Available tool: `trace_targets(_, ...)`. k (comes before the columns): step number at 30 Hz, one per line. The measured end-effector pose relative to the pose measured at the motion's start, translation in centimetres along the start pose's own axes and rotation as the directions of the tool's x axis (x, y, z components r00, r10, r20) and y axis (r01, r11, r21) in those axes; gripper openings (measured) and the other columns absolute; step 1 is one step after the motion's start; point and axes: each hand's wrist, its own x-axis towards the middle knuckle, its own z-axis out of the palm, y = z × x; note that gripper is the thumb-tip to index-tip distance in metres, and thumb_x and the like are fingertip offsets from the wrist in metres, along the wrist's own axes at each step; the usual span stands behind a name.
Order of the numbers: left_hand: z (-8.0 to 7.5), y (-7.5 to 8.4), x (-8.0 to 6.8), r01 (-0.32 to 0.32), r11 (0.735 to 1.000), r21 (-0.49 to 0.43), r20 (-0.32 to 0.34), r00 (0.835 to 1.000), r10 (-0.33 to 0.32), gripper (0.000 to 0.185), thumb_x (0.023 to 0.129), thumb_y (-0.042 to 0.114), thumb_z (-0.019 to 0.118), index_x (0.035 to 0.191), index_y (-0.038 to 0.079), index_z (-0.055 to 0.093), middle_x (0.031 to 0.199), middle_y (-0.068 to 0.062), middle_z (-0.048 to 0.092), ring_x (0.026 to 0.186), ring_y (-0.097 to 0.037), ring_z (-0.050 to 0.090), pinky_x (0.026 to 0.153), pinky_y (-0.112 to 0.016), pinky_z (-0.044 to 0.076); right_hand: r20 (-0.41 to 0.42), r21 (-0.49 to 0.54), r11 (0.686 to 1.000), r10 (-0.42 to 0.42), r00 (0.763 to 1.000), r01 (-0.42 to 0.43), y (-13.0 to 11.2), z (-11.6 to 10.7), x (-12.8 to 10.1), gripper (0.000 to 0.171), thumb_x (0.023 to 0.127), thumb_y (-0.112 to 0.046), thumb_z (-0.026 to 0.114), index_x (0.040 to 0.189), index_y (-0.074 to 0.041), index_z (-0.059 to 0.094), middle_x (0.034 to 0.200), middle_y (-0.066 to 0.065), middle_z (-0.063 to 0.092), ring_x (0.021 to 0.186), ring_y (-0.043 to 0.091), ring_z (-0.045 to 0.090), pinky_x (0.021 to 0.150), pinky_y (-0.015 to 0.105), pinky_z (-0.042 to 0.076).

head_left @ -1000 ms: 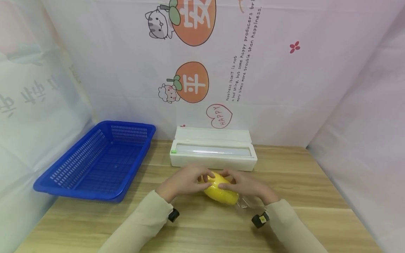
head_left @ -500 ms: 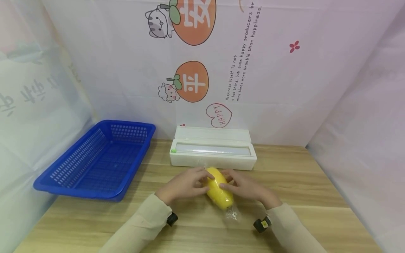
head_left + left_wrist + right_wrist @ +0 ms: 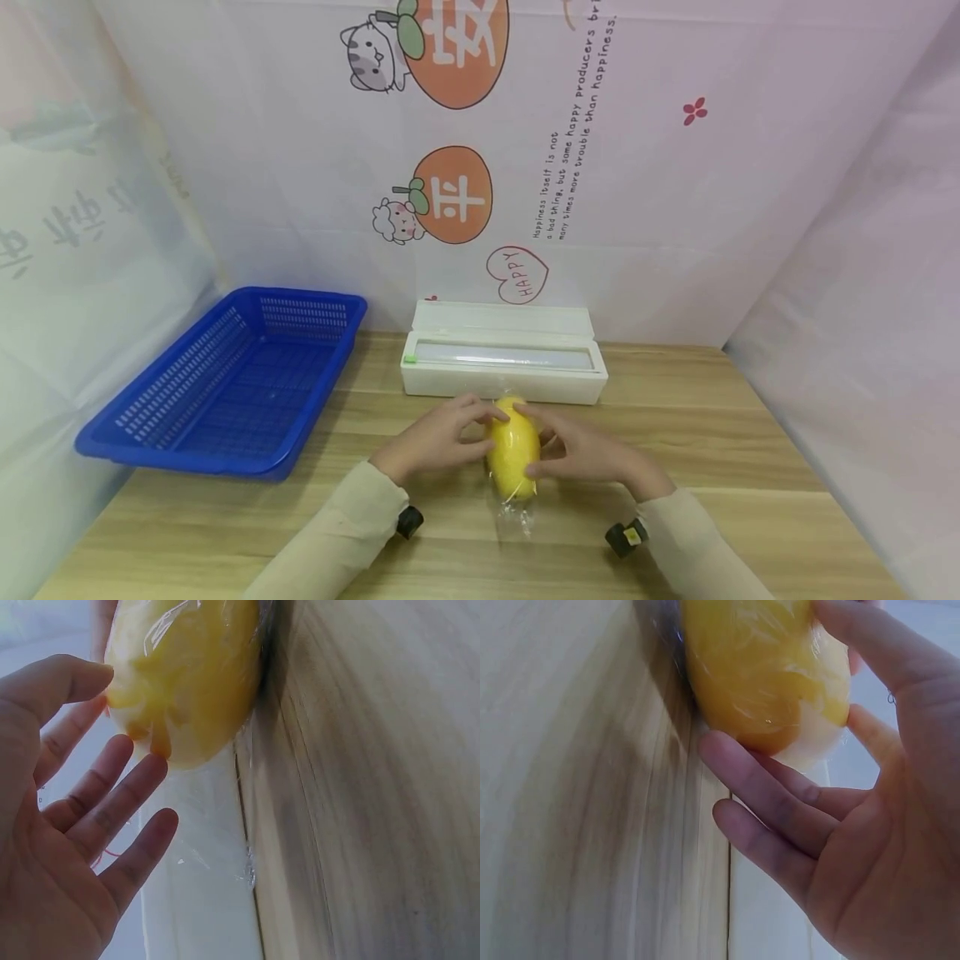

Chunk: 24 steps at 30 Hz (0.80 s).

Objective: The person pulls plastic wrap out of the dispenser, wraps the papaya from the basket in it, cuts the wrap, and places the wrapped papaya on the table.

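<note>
A yellow oblong fruit (image 3: 513, 450), wrapped in clear cling film (image 3: 514, 518), lies on the table between both hands. Its long side points toward me, and loose film sticks out at the near end. My left hand (image 3: 442, 437) holds its left side with thumb and fingertips; the left wrist view shows the little finger (image 3: 142, 851) off the fruit. From the right, my right hand (image 3: 588, 446) grips it, the thumb on the near part and the index finger by the far end. In the right wrist view, the lower fingers (image 3: 772, 802) reach along its underside.
Just behind the fruit stands a white cling film dispenser (image 3: 502, 385), lid up, with a roll inside and a green slider at its left. A blue plastic basket (image 3: 315, 408) stands at the left on the wooden table (image 3: 712, 467). White printed cloth (image 3: 637, 250) hangs around it.
The fruit has turned clockwise, its near end swinging from the right to point toward me. Both hands have stayed at it, and the right thumb has shifted nearer to me.
</note>
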Motion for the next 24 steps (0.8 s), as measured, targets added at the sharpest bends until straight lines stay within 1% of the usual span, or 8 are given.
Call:
trace_targets(3,0.0,0.0,0.0,0.009,1.0,-0.015,0.002,1.0,-0.008,0.041,0.095,0.027,0.07,0.135,0.02,0.061,0.12,0.0,0.058,0.111,-0.02,0.059,0.096,-0.033,0.049,0.01,0.021,1.0,0.017,1.0,-0.017,0.0,-0.1,-0.1,0.092,0.085,-0.048,0.078,0.159,-0.035,0.024,0.13,0.009,0.059,0.103,0.021,0.065,0.082,0.035,0.055)
trace_targets(5,0.1,-0.1,0.0,0.009,1.0,-0.003,-0.003,1.0,-0.009,0.043,0.093,0.026,0.073,0.134,0.019,0.06,0.121,0.001,0.057,0.112,-0.017,0.058,0.098,-0.032,0.049,0.014,0.021,0.999,0.027,1.0,-0.028,0.0,-0.1,-0.1,0.092,0.085,-0.048,0.078,0.159,-0.034,0.024,0.127,0.009,0.06,0.102,0.02,0.065,0.083,0.036,0.054)
trace_targets(8,0.5,-0.2,-0.2,-0.017,0.999,0.042,-0.014,1.0,0.017,0.038,0.087,0.023,0.08,0.12,0.019,0.062,0.117,0.005,0.056,0.11,-0.013,0.057,0.097,-0.03,0.049,0.019,0.03,0.999,0.039,0.999,-0.039,-0.2,-0.1,-0.1,0.092,0.086,-0.047,0.077,0.159,-0.034,0.023,0.125,0.009,0.06,0.102,0.02,0.064,0.084,0.037,0.054)
trace_targets(10,0.9,-0.3,-0.3,-0.057,0.992,0.11,-0.01,0.998,0.058,0.034,0.081,0.022,0.083,0.107,0.02,0.06,0.111,0.007,0.053,0.104,-0.01,0.054,0.093,-0.027,0.049,0.024,0.04,0.998,0.039,0.999,-0.04,-0.3,-0.2,0.0,0.091,0.088,-0.045,0.076,0.16,-0.033,0.022,0.123,0.009,0.061,0.102,0.021,0.063,0.084,0.038,0.054)
trace_targets(13,1.6,0.0,-0.5,-0.138,0.967,0.216,0.016,0.99,0.138,0.036,0.076,0.023,0.086,0.093,0.019,0.055,0.1,0.009,0.047,0.092,-0.008,0.048,0.081,-0.023,0.046,0.029,0.058,0.998,0.035,0.999,-0.037,-0.6,-0.3,0.0,0.09,0.089,-0.041,0.076,0.16,-0.031,0.022,0.118,0.009,0.063,0.101,0.022,0.063,0.085,0.04,0.053)
trace_targets(17,2.2,0.7,-0.3,-0.238,0.913,0.33,0.045,0.971,0.237,0.042,0.074,0.028,0.089,0.091,0.018,0.051,0.091,0.009,0.043,0.083,-0.008,0.043,0.074,-0.02,0.04,0.033,0.062,0.997,0.039,0.999,-0.041,-0.8,-0.4,-0.1,0.089,0.089,-0.04,0.076,0.16,-0.031,0.023,0.115,0.009,0.063,0.101,0.023,0.062,0.086,0.042,0.052)
trace_targets(21,2.5,1.4,-0.1,-0.281,0.872,0.402,0.056,0.958,0.283,0.05,0.072,0.036,0.09,0.092,0.02,0.048,0.089,0.01,0.042,0.079,-0.006,0.041,0.07,-0.018,0.038,0.033,0.056,0.997,0.043,0.999,-0.045,-0.6,-0.5,-0.1,0.089,0.089,-0.042,0.076,0.16,-0.031,0.022,0.116,0.008,0.063,0.102,0.023,0.063,0.087,0.042,0.052)
trace_targets(24,2.7,1.7,0.1,-0.297,0.864,0.407,0.053,0.952,0.302,0.051,0.071,0.042,0.09,0.092,0.022,0.048,0.09,0.011,0.043,0.078,-0.006,0.041,0.069,-0.018,0.037,0.032,0.05,0.998,0.043,0.999,-0.045,-0.3,-0.5,0.0,0.089,0.09,-0.044,0.074,0.16,-0.031,0.021,0.115,0.006,0.064,0.102,0.022,0.063,0.088,0.042,0.052)
